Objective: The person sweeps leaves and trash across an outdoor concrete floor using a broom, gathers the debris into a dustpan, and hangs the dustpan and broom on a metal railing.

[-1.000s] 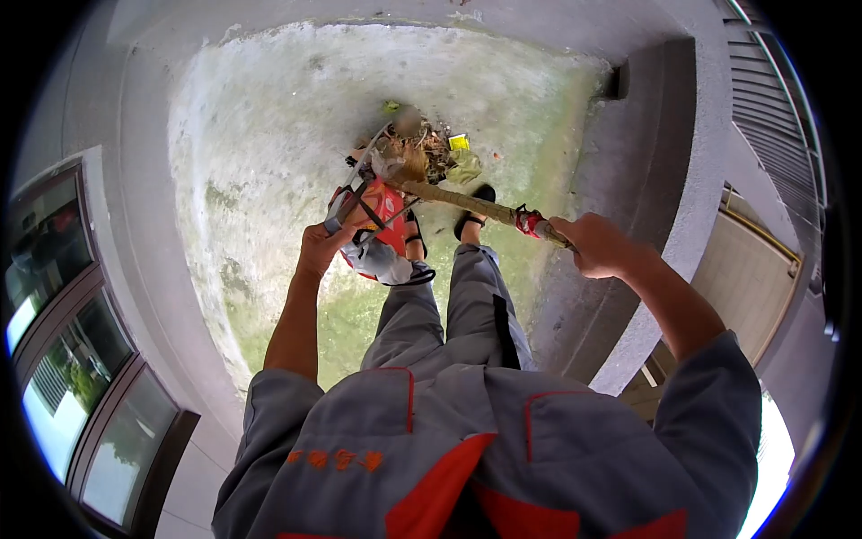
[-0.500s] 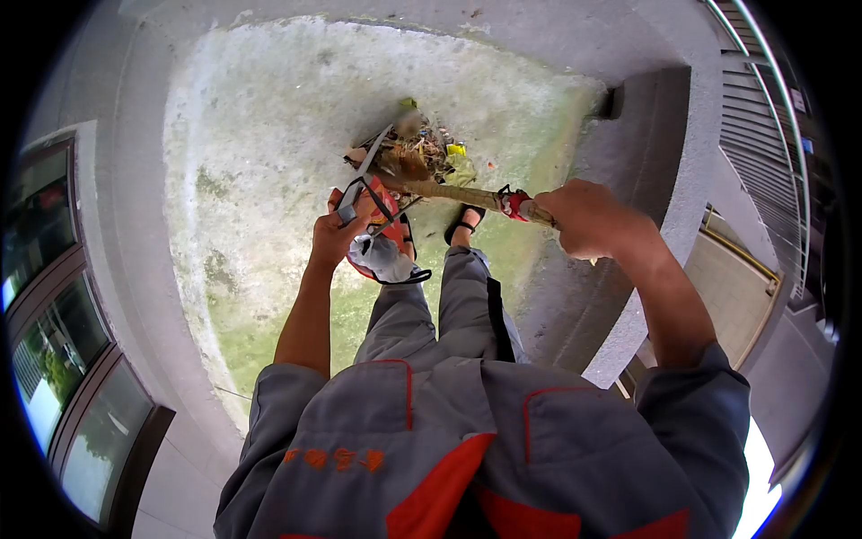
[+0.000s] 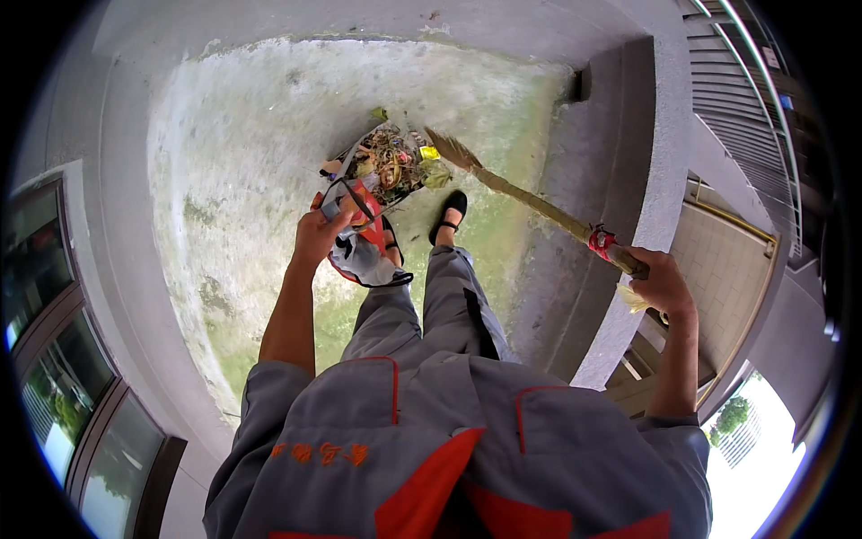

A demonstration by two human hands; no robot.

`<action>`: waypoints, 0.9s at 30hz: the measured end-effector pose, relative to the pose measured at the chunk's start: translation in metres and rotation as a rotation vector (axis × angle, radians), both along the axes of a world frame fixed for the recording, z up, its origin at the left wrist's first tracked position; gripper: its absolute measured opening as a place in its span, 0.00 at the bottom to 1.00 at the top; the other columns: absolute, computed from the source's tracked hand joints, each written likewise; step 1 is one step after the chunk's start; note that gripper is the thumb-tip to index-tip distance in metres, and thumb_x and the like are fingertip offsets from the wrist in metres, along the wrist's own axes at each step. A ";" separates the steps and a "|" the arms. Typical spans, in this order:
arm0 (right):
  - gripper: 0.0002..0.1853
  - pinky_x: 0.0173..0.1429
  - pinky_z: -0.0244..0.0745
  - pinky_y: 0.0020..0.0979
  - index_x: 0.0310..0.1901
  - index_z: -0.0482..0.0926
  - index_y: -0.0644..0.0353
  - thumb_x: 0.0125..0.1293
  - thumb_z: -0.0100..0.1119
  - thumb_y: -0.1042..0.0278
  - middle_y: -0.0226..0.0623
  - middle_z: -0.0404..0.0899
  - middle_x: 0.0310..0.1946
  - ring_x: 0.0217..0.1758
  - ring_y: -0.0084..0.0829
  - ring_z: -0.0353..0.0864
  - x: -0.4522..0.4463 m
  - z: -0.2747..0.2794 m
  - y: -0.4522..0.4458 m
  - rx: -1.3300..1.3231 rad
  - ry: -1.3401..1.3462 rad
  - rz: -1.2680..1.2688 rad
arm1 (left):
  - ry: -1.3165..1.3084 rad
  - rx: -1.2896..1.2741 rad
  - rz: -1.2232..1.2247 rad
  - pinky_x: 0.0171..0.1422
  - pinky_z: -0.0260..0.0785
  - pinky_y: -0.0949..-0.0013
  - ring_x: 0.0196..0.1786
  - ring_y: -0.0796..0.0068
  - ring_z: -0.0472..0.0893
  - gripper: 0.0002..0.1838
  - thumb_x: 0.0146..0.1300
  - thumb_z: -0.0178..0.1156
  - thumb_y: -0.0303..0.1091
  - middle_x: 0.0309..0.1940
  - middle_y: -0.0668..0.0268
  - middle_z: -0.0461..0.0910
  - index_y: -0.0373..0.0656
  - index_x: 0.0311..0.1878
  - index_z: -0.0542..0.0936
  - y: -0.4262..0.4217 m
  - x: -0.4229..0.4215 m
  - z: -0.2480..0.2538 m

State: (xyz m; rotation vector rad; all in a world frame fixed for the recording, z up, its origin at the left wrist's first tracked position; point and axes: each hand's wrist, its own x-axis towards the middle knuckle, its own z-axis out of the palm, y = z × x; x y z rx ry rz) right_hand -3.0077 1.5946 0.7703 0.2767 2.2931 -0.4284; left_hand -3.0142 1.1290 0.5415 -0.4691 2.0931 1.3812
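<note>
My right hand point(image 3: 664, 286) is closed round the end of a straw broom's handle point(image 3: 548, 208), which has red wrapping near my grip. The broom's bristles point(image 3: 453, 149) point up and left, just right of a heap of dry leaves and litter point(image 3: 395, 162). My left hand point(image 3: 319, 232) is closed on the grey end of what looks like a dustpan handle point(image 3: 338, 212). Beneath that hand hangs a red and white bag point(image 3: 364, 256). The heap seems to lie in the dustpan, whose grey edge point(image 3: 361, 139) shows at its left; the pan is partly hidden.
Stained concrete floor point(image 3: 242, 135) surrounds my feet point(image 3: 449, 216). A raised concrete ledge point(image 3: 660, 153) runs along the right, with a metal railing point(image 3: 745, 108) and a lower level beyond. Framed windows point(image 3: 76, 359) line the wall at left.
My right hand has moved right and down, drawing the broom away from the heap, now more exposed. My left hand keeps its grip. The view has shifted slightly.
</note>
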 end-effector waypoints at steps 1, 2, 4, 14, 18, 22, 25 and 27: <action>0.23 0.36 0.67 0.27 0.41 0.75 0.57 0.36 0.48 0.80 0.43 0.74 0.22 0.26 0.33 0.74 0.012 -0.017 0.009 -0.031 0.054 -0.077 | -0.053 -0.128 -0.065 0.28 0.60 0.77 0.23 0.85 0.66 0.19 0.48 0.62 0.46 0.18 0.73 0.72 0.36 0.30 0.79 0.003 -0.003 0.007; 0.23 0.36 0.67 0.27 0.41 0.75 0.57 0.37 0.49 0.79 0.43 0.74 0.22 0.26 0.33 0.74 0.023 -0.035 0.015 -0.062 0.109 -0.152 | -0.013 -0.106 -0.015 0.25 0.59 0.76 0.21 0.85 0.65 0.20 0.47 0.62 0.48 0.16 0.73 0.72 0.37 0.29 0.79 0.000 0.000 -0.009; 0.21 0.36 0.68 0.28 0.41 0.75 0.56 0.38 0.50 0.78 0.44 0.75 0.24 0.28 0.35 0.76 0.040 -0.072 0.022 0.011 0.063 -0.189 | -0.054 -0.095 0.000 0.25 0.58 0.77 0.21 0.87 0.65 0.21 0.47 0.62 0.49 0.16 0.73 0.71 0.37 0.28 0.79 0.004 -0.015 0.010; 0.16 0.33 0.70 0.32 0.33 0.76 0.61 0.38 0.50 0.72 0.46 0.75 0.20 0.27 0.38 0.76 0.109 -0.199 -0.091 -0.189 -0.088 -0.673 | -0.017 -0.113 -0.025 0.22 0.59 0.79 0.19 0.86 0.67 0.21 0.50 0.59 0.50 0.16 0.73 0.71 0.36 0.22 0.76 -0.013 -0.025 -0.037; 0.18 0.33 0.70 0.32 0.37 0.76 0.59 0.38 0.50 0.72 0.46 0.75 0.23 0.28 0.38 0.77 0.117 -0.165 -0.083 -0.209 -0.022 -0.574 | -0.054 -0.201 -0.029 0.22 0.60 0.78 0.19 0.85 0.68 0.23 0.50 0.58 0.52 0.14 0.73 0.70 0.37 0.21 0.75 -0.023 -0.029 -0.040; 0.21 0.38 0.70 0.38 0.41 0.73 0.54 0.39 0.48 0.75 0.48 0.75 0.27 0.34 0.47 0.74 0.086 -0.124 -0.065 -0.105 0.224 -0.212 | -0.029 -0.262 -0.018 0.22 0.60 0.71 0.16 0.77 0.69 0.28 0.46 0.58 0.58 0.10 0.66 0.69 0.34 0.19 0.75 -0.032 -0.030 -0.051; 0.21 0.39 0.69 0.41 0.43 0.71 0.53 0.42 0.48 0.76 0.47 0.75 0.28 0.35 0.47 0.74 0.024 -0.143 -0.067 0.098 0.148 -0.048 | -0.012 -0.254 0.031 0.23 0.61 0.69 0.18 0.74 0.71 0.30 0.45 0.57 0.59 0.12 0.63 0.70 0.33 0.20 0.75 -0.026 -0.032 -0.049; 0.20 0.40 0.70 0.41 0.44 0.70 0.52 0.44 0.50 0.75 0.45 0.75 0.31 0.38 0.45 0.74 -0.020 -0.179 -0.073 0.176 0.061 0.034 | -0.010 -0.257 0.006 0.25 0.62 0.67 0.20 0.72 0.73 0.33 0.46 0.55 0.62 0.13 0.61 0.72 0.32 0.20 0.74 -0.026 -0.028 -0.049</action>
